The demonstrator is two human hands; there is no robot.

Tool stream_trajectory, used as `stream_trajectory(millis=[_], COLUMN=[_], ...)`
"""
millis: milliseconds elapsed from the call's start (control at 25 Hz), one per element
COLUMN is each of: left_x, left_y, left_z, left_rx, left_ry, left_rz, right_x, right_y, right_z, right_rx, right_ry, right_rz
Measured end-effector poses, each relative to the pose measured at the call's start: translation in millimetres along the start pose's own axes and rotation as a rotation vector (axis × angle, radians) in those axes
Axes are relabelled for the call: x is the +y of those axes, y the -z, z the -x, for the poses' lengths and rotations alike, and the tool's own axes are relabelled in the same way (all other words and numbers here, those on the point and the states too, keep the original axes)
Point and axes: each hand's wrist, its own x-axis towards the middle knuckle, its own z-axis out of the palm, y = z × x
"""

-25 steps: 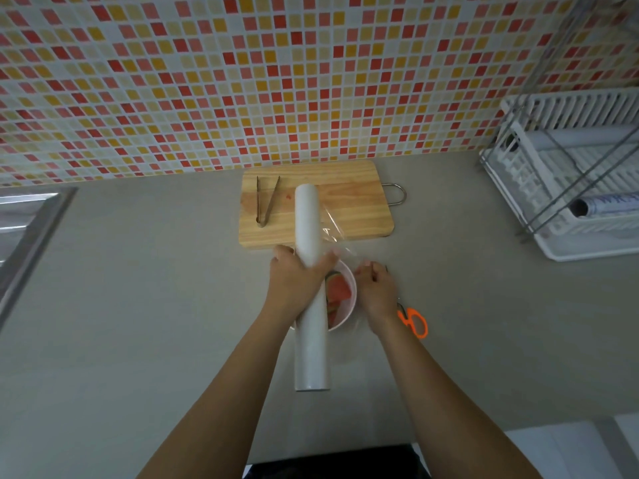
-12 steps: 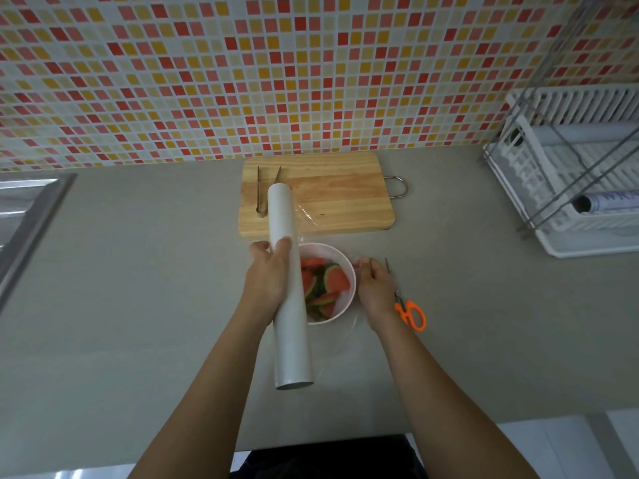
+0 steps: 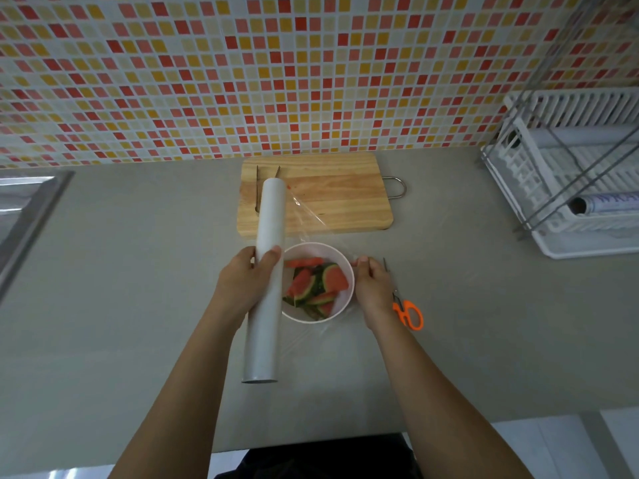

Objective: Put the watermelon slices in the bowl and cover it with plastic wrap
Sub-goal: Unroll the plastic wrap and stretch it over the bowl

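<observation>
A red, orange and cream mosaic-tiled wall (image 3: 242,81) backs a grey countertop (image 3: 121,271).

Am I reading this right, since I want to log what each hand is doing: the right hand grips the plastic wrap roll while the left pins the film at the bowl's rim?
Not quite: the hands are swapped. The head view shows the left hand gripping the plastic wrap roll while the right hand pins the film at the bowl's rim.

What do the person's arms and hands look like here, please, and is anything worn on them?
Both forearms are bare up to the frame's edge: no sleeves, gloves, watch or bracelets show. The left hand and the right hand show no rings, as far as this view tells. Dark clothing shows at the bottom edge, between the arms.
</observation>
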Motion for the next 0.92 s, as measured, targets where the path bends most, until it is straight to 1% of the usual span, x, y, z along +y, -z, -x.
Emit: stream_trajectory(millis=[40, 200, 280, 320, 360, 440, 480, 560, 640, 720, 840, 920], left_x=[-2.0, -10.3, -14.3, -15.9, -17.3, -17.5, -16.9, -18.7, -23.7, -28.7, -39.9, -46.8], left_y=[2.3, 16.5, 21.4, 20.9, 19.2, 16.3, 16.1, 17.7, 22.1, 26.9, 31.6, 30.6], left_z=[0.9, -1.0, -3.0, -3.4, -3.9, -4.0, -4.1, -5.5, -9.1, -11.5, -14.7, -15.9], left_rx=[-0.034, -0.139, -0.158, -0.147, -0.122, -0.083, -0.089, -0.134, -0.132, -0.123, -0.109, -0.08], left_ry=[0.016, 0.118, 0.162, 0.177, 0.185, 0.189, 0.179, 0.099, 0.015, -0.006, 0.084, 0.126], left_rz=[0.061, 0.512, 0.616, 0.615, 0.564, 0.381, 0.317, 0.267, 0.213, 0.236, 0.431, 0.447], right_x=[-0.2, -0.5, -0.5, -0.7, -1.2, -2.7, -3.2, -3.9, -4.5, -4.0, -4.3, -4.2], right_y=[0.4, 5.2, 8.0, 8.2, 8.1, 6.2, 5.7, 5.7, 5.3, 3.2, 1.5, 2.1], right_z=[-0.7, -4.3, -5.9, -6.3, -6.8, -7.1, -7.0, -5.8, -3.9, -2.5, -2.3, -1.9], right_rx=[-0.002, -0.013, -0.011, -0.018, -0.03, -0.044, -0.044, -0.041, -0.049, -0.047, -0.042, -0.054], right_ry=[-0.002, -0.024, -0.005, 0.002, 0.005, 0.007, 0.011, 0.008, -0.015, -0.03, -0.062, -0.071], right_rz=[-0.003, 0.024, 0.087, 0.102, 0.111, 0.132, 0.135, 0.098, 0.057, 0.032, -0.012, -0.028])
